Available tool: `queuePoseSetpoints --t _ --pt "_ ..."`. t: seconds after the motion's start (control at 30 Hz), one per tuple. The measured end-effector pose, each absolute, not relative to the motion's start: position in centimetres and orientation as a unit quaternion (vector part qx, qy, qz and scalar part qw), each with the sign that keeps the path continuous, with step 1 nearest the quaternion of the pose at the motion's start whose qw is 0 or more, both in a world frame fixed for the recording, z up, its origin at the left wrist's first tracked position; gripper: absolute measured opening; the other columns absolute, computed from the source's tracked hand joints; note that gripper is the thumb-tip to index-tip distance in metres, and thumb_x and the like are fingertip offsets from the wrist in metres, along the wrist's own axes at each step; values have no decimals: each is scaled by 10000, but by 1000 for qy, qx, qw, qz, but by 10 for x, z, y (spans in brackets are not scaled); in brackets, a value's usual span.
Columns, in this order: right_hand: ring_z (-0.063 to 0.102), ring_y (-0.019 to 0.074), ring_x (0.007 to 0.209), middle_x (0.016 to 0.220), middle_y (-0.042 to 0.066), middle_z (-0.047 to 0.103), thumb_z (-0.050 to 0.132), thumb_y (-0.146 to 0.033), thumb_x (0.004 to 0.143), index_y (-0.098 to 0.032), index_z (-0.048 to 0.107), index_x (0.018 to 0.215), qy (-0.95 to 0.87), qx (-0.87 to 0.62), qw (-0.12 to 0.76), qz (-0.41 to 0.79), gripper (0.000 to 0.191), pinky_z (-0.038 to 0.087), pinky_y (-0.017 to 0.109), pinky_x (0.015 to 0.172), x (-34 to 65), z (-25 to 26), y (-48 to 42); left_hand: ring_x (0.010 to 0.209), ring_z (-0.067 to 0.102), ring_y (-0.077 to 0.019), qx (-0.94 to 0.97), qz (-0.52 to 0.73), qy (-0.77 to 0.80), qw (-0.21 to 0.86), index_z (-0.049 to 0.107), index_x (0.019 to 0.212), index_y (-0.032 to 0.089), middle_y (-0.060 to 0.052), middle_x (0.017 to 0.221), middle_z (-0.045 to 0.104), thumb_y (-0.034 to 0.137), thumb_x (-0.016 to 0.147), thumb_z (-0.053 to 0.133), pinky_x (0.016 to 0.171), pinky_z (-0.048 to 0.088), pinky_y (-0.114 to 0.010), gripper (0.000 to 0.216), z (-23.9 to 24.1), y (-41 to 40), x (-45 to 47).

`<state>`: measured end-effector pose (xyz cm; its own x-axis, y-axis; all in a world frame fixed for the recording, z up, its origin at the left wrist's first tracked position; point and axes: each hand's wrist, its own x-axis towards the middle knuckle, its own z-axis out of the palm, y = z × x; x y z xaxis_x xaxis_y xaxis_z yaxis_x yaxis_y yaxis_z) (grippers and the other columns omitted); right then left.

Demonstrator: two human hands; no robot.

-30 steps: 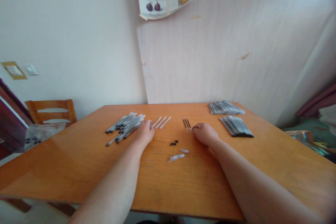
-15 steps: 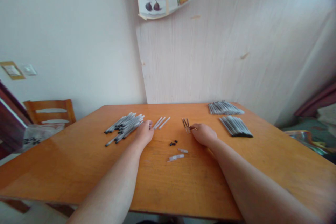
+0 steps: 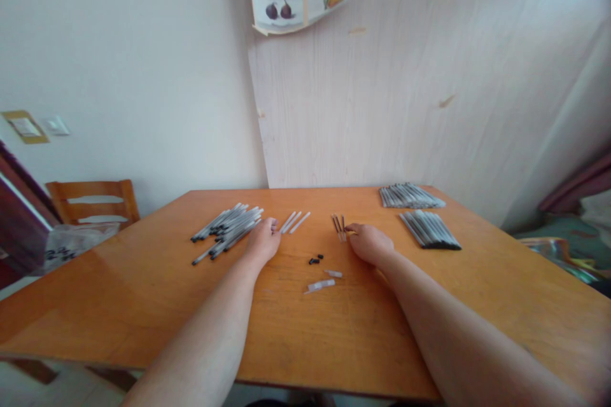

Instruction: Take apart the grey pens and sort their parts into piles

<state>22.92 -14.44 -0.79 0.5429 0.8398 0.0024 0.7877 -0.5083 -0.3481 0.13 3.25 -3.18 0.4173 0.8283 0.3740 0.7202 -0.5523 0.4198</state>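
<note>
My left hand [image 3: 264, 239] rests on the table, fingers loosely bent and apart, with nothing visible in it. Just right of its fingertips lie three whitish pen barrels [image 3: 300, 222], side by side and slanted. My right hand [image 3: 371, 242] lies with its fingertips beside three thin dark pen refills [image 3: 338, 227], at or touching the rightmost one; its fingers look slightly apart and grip nothing I can see. Between my forearms are a few small black plugs [image 3: 314, 261] and some clear plastic pen caps [image 3: 321, 285].
A loose pile of pens with black ends [image 3: 229, 229] lies left of my left hand. At right are a neat row of pens [image 3: 429, 230] and a bundle of pens [image 3: 410, 195]. A wooden chair [image 3: 93, 191] with a plastic bag [image 3: 79, 241] stands beyond the table's left edge.
Both hands and the things on the table stay in place. Only the camera view has shifted very slightly.
</note>
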Motion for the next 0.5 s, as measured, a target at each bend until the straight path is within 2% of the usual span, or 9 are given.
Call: queuePoseSetpoints --t 0.2,0.37,0.5 --pt "559 285 1081 1179 118 633 394 -412 910 -321 606 1263 -490 -857 159 13 422 414 380 856 219 -6 -144 942 624 -169 835 276 466 95 614 1034 148 -88 998 677 106 792 527 861 452 -263 261 -31 32 1" --pt "472 302 1143 1220 85 599 335 -526 932 -396 590 1267 -532 -830 165 4 441 347 438 909 212 -5 -144 924 626 -165 835 279 463 100 614 1039 143 -92 1008 676 119 800 523 854 454 -261 257 -33 32 1" --pt "447 317 1162 1240 93 581 310 -594 917 -393 619 1235 -552 -821 143 15 487 318 469 927 211 -6 -144 938 623 -167 838 278 460 94 620 1026 144 -90 995 676 116 801 519 859 452 -260 248 -33 32 1"
